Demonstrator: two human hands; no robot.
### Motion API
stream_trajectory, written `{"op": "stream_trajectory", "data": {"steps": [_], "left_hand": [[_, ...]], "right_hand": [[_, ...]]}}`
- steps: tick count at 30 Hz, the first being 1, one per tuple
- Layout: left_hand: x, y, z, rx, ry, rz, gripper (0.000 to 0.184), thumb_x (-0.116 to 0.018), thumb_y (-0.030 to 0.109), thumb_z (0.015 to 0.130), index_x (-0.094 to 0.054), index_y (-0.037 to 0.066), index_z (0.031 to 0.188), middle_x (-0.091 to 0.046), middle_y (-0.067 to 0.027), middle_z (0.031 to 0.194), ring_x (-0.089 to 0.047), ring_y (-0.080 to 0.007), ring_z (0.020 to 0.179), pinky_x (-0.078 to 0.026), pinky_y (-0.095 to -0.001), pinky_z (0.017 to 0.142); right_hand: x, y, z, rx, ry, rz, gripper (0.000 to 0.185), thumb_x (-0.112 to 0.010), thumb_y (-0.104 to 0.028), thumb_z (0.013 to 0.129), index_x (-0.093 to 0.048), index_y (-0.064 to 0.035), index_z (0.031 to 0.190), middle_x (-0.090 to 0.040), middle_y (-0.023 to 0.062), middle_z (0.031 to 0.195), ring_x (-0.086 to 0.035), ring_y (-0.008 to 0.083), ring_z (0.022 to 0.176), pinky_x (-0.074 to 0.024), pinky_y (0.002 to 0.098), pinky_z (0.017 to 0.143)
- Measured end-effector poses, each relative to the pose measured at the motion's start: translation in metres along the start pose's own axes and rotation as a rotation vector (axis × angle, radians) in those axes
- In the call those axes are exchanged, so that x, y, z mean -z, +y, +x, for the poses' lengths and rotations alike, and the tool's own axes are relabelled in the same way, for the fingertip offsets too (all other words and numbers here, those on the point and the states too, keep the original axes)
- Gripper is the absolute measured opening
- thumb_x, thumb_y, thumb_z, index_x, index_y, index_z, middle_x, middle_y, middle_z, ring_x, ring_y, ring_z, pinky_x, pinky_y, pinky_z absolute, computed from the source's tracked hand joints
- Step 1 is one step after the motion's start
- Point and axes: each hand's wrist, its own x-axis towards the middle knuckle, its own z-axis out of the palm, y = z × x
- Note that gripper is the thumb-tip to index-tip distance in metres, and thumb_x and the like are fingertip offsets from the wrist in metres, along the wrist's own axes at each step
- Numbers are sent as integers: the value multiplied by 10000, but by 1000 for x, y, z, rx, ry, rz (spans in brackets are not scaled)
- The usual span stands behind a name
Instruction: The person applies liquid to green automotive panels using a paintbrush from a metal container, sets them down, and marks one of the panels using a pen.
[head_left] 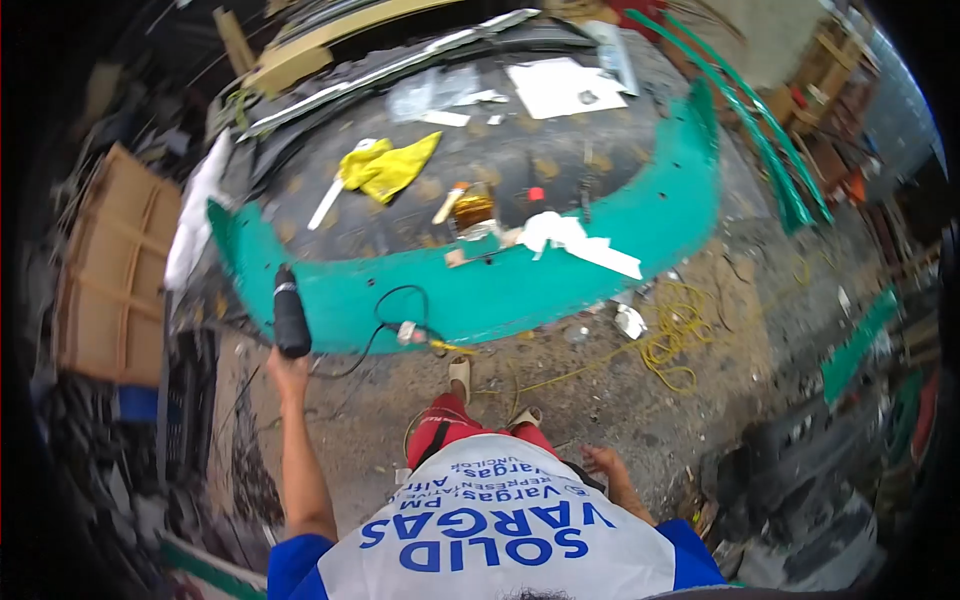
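My left hand [288, 370] is closed around the rear of a black corded power tool [290, 318], which looks like a drill. Its narrow end points away from me, over the left part of a long, curved green panel [560, 290]. I cannot tell whether the tip touches the panel. A black cord [375, 335] runs from near the tool across the panel to a light plug and yellow cord. My right hand [605, 462] hangs beside my body, fingers loosely bent and apart, with nothing visible in it. White paper strips [575, 245] lie on the panel.
Behind the panel, a dark surface holds a yellow cloth [390, 168], an amber-coloured container [474, 207] and white sheets [565, 87]. A tangled yellow cord [675, 340] lies on the floor to the right. Green strips [750, 110] lean at the upper right; a wooden panel [115, 270] stands left.
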Motion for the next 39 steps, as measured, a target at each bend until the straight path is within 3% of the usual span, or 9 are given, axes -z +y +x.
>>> {"op": "stream_trajectory", "data": {"steps": [8,12,18,22,24,27,30,37,39], "left_hand": [[-12,-17,5,138,58,117,209,-706,132,810,-572,-25,778,-608,-113,649,-566,-225,588,-433,-364,595],[-23,8,-3,182,173,-290,184,-666,108,829,-559,-14,743,-609,-84,641,-564,-207,568,-443,-378,581],[-17,24,-28,204,180,-708,153,-598,129,965,-597,-17,1012,-606,-50,774,-576,-146,656,-470,-318,634],[11,4,-33,187,125,-631,192,-621,194,956,-624,5,924,-633,-58,795,-586,-155,677,-467,-325,652],[31,-14,-33,111,114,-606,176,-622,179,954,-637,6,924,-617,-37,743,-577,-142,658,-459,-307,631],[73,-17,-39,267,82,-734,130,-637,129,937,-638,15,999,-627,-34,759,-572,-116,646,-451,-273,599],[99,-46,-36,186,106,-872,84,-584,70,950,-562,19,1013,-603,-66,840,-580,-144,660,-482,-292,618],[129,-90,-48,372,52,-934,141,-577,146,966,-550,34,1048,-557,-57,856,-532,-139,669,-472,-316,646],[129,-88,-57,406,-50,-604,215,-629,141,930,-588,-1,1086,-610,-88,927,-577,-154,747,-476,-313,699]], "right_hand": [[-169,-264,-69,898,-241,-489,765,-752,-433,807,-479,55,1329,-612,227,1206,-614,287,1116,-485,389,953],[-278,-317,-95,1333,167,-895,844,-769,-300,794,-322,-112,1484,-477,263,1302,-521,395,1174,-434,451,1001],[-359,-339,-69,1124,373,-1102,790,-765,-230,784,-365,-167,1462,-488,244,1190,-522,390,1105,-454,461,945],[-360,-335,-46,1037,299,-1109,650,-753,-203,797,-465,-131,1375,-460,243,1224,-516,399,1107,-454,459,940],[-347,-318,-59,1358,193,-781,567,-729,-120,756,-529,-140,1287,-443,238,1257,-506,428,1133,-453,491,937],[-332,-292,-114,1332,123,-715,532,-728,-49,733,-558,-101,1234,-421,222,1310,-497,410,1177,-448,466,965],[-321,-259,-164,1393,17,-562,522,-754,-24,719,-572,-60,1206,-425,179,1329,-505,348,1194,-446,408,977],[-335,-215,-213,848,-75,-119,552,-807,-90,764,-568,-58,1261,-603,14,1046,-595,135,943,-502,289,823],[-343,-223,-212,855,-103,-135,549,-808,-95,776,-565,-47,1266,-615,-3,997,-581,101,897,-495,279,774]]}}
